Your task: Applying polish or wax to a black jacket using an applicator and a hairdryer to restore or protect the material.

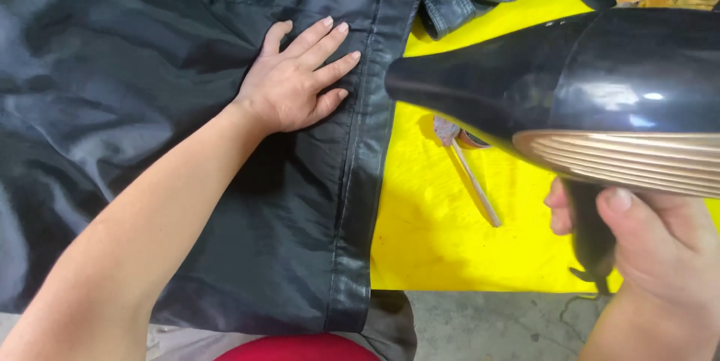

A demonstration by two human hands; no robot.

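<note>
A black jacket (pixel 135 91) lay spread across the left of the yellow table (pixel 427 241), its glossy leather edge strip (pixel 360 181) running top to bottom beside the bare yellow. The left hand (pixel 296 79) pressed flat on the jacket, fingers (pixel 330 40) apart, tips touching that strip. Right of the edge, open yellow surface held only a thin brush (pixel 469 166). Further right, the right hand (pixel 652 245) was clamped around the handle of a black hair dryer (pixel 570 83), nozzle aimed at the strip.

Left hand (pixel 294 79) flat on black garment (pixel 150 68) — right hand (pixel 660 245) grips black hair dryer (pixel 570 83) over yellow table (pixel 435 233).
</note>
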